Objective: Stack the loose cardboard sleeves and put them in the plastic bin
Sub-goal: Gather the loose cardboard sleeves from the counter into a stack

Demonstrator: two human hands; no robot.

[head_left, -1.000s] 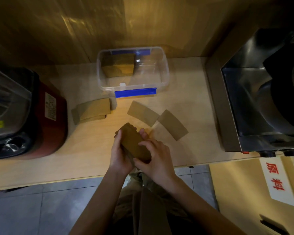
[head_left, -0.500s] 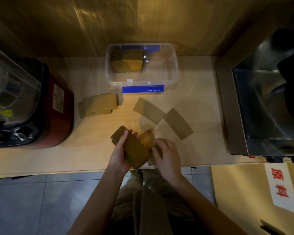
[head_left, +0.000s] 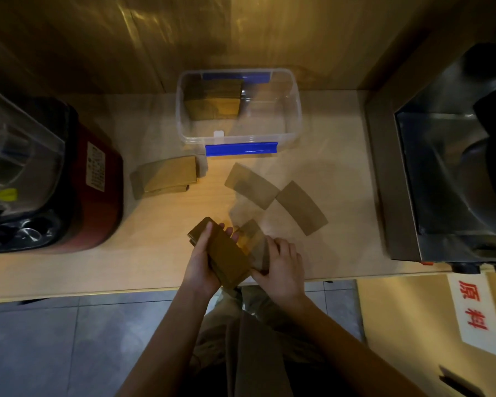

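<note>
Dim, warm-toned wide-angle view, blurred near the hands.
Glare streaks the glossy back wall (head_left: 184, 38); the counter (head_left: 161, 224) glows brightest mid-frame, corners fall dark, and edges bow outward.

A single wide-angle camera, worn on the person's head, is looking steeply down and slightly forward, so there is no second view to share the scene with. It is sitting close above the near edge of a pale wooden counter (head_left: 161, 262), with both forearms reaching up from the bottom of the frame toward its middle. The far edge of the view is taking in a wooden wall (head_left: 184, 38) behind the counter. The lens is bending the sides, cutting off a red appliance (head_left: 98, 196) at left and a steel machine (head_left: 441, 181) at right. Grey floor tiles (head_left: 55, 345) are showing directly below.
</note>
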